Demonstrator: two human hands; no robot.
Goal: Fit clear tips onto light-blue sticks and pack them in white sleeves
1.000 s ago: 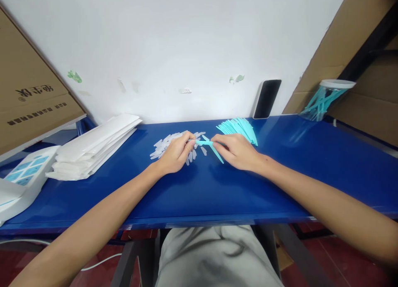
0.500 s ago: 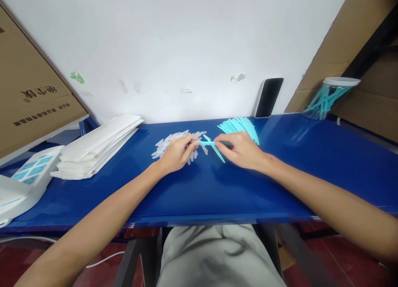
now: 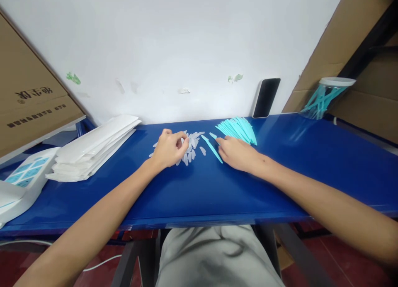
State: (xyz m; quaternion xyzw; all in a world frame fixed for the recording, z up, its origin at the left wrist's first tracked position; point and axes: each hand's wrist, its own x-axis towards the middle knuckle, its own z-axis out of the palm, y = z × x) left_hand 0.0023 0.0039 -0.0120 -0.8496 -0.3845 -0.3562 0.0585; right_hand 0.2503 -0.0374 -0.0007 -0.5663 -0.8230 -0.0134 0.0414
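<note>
My left hand (image 3: 170, 148) is over a loose pile of small translucent blade caps (image 3: 189, 150), its thumb and forefinger curled together. Whatever sits between those fingertips is too small to tell. To the right, my right hand (image 3: 234, 152) is low at the table, fingers closed round a teal eyebrow razor (image 3: 213, 135) whose tip pokes out past the fingertips. Another slim teal eyebrow razor (image 3: 212, 149) lies slantwise on the table between the hands. Just behind my right hand, a fanned heap of teal razors (image 3: 238, 128) spreads out, partly covered by the hand.
A blue table (image 3: 199, 195) runs along a white wall. White paper packets (image 3: 93, 148) and a white device (image 3: 31, 179) stand left, by a cardboard box (image 3: 34, 88). A phone (image 3: 266, 98) leans on the wall. A clear jar (image 3: 323, 98) with teal sticks is far right.
My hands have moved apart. The left has gone back over the cap pile, and the teal razor between them is no longer in its fingers. My right hand has shifted slightly and lowered.
</note>
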